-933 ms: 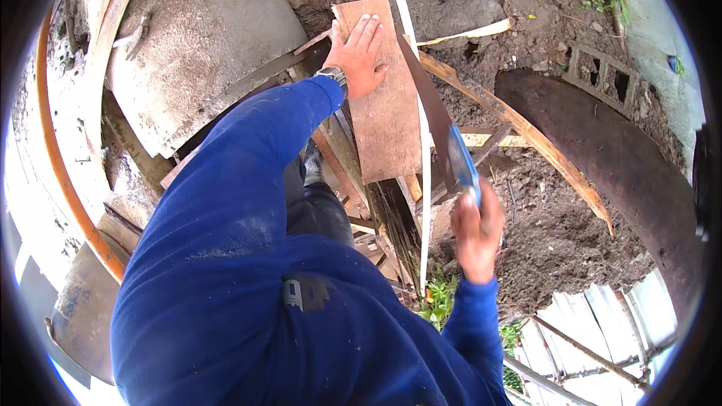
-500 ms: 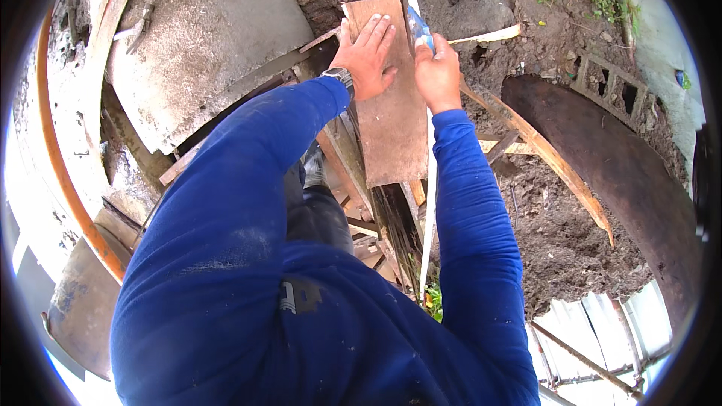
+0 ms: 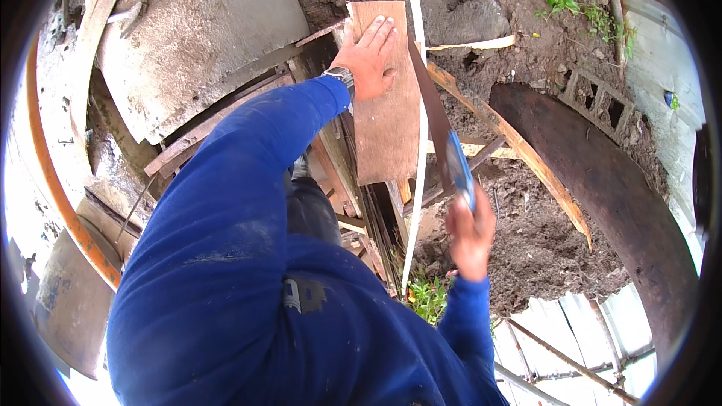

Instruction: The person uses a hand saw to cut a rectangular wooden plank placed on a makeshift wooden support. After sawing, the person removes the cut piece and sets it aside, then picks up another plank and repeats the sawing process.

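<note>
Under the flattened, spread fingers of the left hand (image 3: 368, 60), the wooden board (image 3: 387, 128) is steadied. By the curled fingers of the right hand (image 3: 470, 237), the handsaw (image 3: 436, 109) is grasped, slanted from them toward the board's right edge. Left of the left fingers, a concrete slab (image 3: 214, 22) is seen; right of the right fingers, loose soil (image 3: 541, 259) is bordered by a rusty curved sheet (image 3: 594, 162).

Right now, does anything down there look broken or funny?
Yes. The long wood strip right of the saw looks split: it narrows to a ragged point instead of a straight-cut end. The board under the left hand also seems slightly chipped at its upper left corner.
</note>
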Demonstrator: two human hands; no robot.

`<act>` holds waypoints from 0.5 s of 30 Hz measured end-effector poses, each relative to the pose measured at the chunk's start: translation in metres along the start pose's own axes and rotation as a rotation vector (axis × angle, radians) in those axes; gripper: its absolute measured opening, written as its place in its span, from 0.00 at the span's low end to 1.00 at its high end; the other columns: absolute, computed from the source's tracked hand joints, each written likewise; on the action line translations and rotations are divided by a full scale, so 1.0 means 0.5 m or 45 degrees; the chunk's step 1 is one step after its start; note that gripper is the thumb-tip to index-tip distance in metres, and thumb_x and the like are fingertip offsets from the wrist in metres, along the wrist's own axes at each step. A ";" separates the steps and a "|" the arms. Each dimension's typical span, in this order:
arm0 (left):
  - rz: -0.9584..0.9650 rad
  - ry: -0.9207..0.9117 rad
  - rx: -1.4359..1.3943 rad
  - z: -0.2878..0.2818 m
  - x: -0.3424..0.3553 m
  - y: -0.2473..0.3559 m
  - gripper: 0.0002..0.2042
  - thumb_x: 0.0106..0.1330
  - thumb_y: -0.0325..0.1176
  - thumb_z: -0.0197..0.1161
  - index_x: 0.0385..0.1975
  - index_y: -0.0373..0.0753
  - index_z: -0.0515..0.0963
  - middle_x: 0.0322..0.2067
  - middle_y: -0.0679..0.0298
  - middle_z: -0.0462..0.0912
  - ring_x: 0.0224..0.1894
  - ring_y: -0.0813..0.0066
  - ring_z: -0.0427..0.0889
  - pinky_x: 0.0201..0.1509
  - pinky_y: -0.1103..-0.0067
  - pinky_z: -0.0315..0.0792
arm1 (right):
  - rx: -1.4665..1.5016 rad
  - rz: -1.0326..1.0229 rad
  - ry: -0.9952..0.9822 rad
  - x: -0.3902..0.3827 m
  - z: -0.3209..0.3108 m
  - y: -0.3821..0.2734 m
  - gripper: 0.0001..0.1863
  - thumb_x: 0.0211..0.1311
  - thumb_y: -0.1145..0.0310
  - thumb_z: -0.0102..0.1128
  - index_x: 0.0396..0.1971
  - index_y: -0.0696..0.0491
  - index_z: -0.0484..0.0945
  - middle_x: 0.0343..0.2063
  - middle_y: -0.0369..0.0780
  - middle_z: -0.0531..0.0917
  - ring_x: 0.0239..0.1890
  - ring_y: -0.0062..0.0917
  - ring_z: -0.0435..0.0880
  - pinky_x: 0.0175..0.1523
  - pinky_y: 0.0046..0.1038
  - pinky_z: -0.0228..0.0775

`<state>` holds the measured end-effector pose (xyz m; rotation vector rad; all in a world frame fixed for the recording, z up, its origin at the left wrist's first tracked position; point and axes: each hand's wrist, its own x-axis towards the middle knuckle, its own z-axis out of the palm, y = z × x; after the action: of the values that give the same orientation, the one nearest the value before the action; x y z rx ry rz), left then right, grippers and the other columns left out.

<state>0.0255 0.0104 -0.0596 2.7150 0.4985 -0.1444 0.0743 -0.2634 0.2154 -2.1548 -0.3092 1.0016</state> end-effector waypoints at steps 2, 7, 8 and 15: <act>0.015 0.050 0.004 0.002 0.013 -0.009 0.44 0.75 0.56 0.57 0.83 0.36 0.54 0.85 0.52 0.52 0.88 0.57 0.46 0.81 0.31 0.45 | 0.093 -0.078 0.034 -0.036 -0.023 -0.027 0.23 0.85 0.62 0.53 0.68 0.61 0.76 0.23 0.27 0.73 0.19 0.09 0.67 0.20 0.18 0.56; 0.022 0.038 -0.006 0.004 0.012 -0.012 0.44 0.74 0.56 0.59 0.83 0.36 0.55 0.85 0.52 0.52 0.88 0.57 0.47 0.81 0.31 0.45 | -0.248 -0.260 0.084 0.323 0.140 0.018 0.14 0.80 0.62 0.59 0.48 0.60 0.82 0.26 0.47 0.80 0.28 0.30 0.78 0.38 0.37 0.72; 0.036 0.038 -0.026 0.003 0.014 0.001 0.45 0.74 0.56 0.59 0.84 0.36 0.55 0.85 0.52 0.52 0.88 0.57 0.47 0.81 0.31 0.45 | -0.198 -0.333 0.164 0.414 0.169 0.055 0.13 0.79 0.64 0.60 0.45 0.60 0.81 0.28 0.51 0.83 0.29 0.37 0.81 0.40 0.39 0.74; 0.112 0.049 -0.027 -0.002 0.001 -0.004 0.46 0.72 0.57 0.61 0.84 0.38 0.54 0.85 0.54 0.52 0.87 0.57 0.48 0.83 0.33 0.44 | -0.098 -0.319 0.181 0.435 0.204 0.053 0.16 0.77 0.68 0.58 0.55 0.63 0.81 0.37 0.51 0.88 0.40 0.36 0.88 0.51 0.39 0.78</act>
<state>0.0254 0.0126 -0.0595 2.7175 0.3881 -0.0632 0.1419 -0.1239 0.0299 -2.1774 -0.5417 0.7024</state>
